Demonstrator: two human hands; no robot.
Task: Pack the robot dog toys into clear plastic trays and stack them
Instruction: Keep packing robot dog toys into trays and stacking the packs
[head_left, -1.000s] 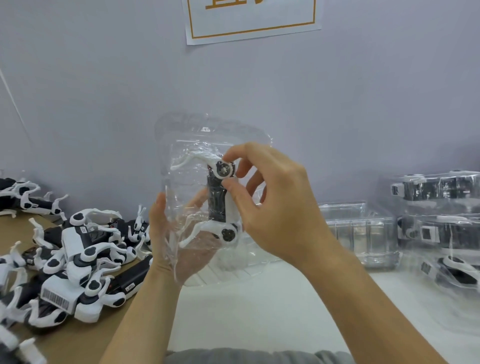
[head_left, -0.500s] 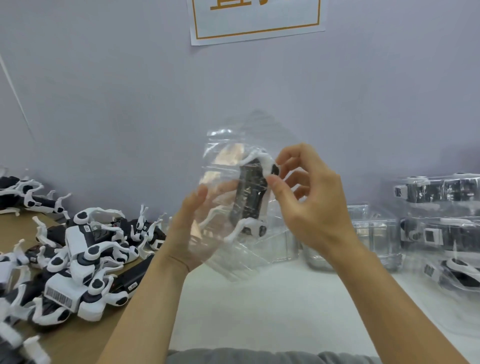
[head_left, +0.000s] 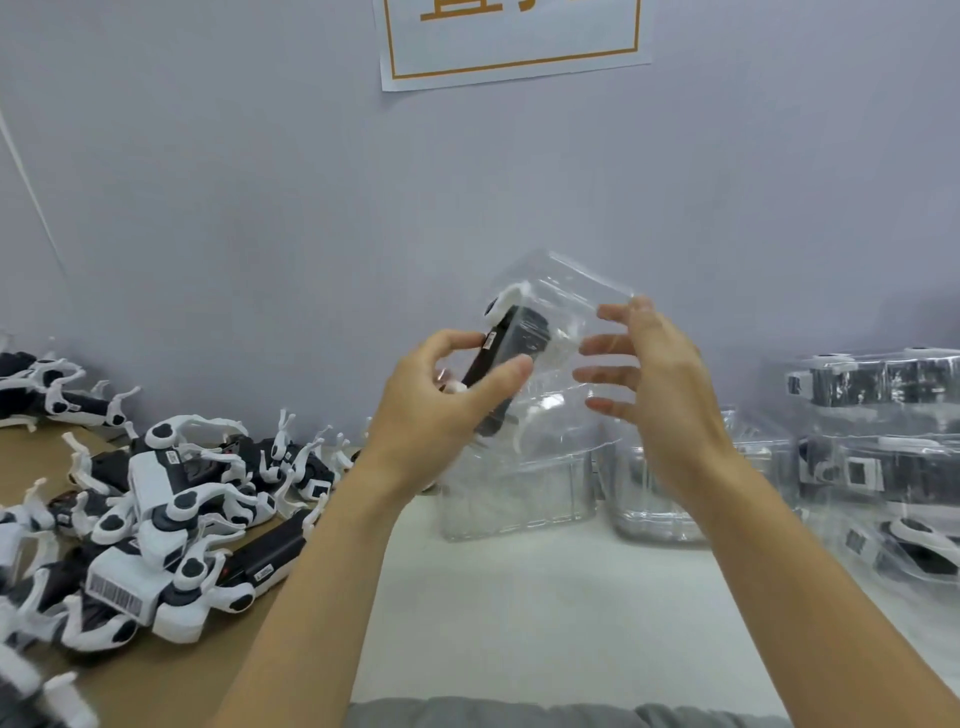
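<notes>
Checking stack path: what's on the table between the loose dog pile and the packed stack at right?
Head view: two batches of empty clear trays, against the wall behind the hands.

Packing bench; toy heap (head_left: 156, 519), trays (head_left: 878, 447)

Single head view, close, facing forward-down over table (head_left: 545, 597) toward wall (head_left: 260, 208).

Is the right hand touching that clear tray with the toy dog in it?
Cannot tell. In the head view the right hand reaches toward the tray, but the clear plastic hides whether its fingertips meet the wall.
</notes>
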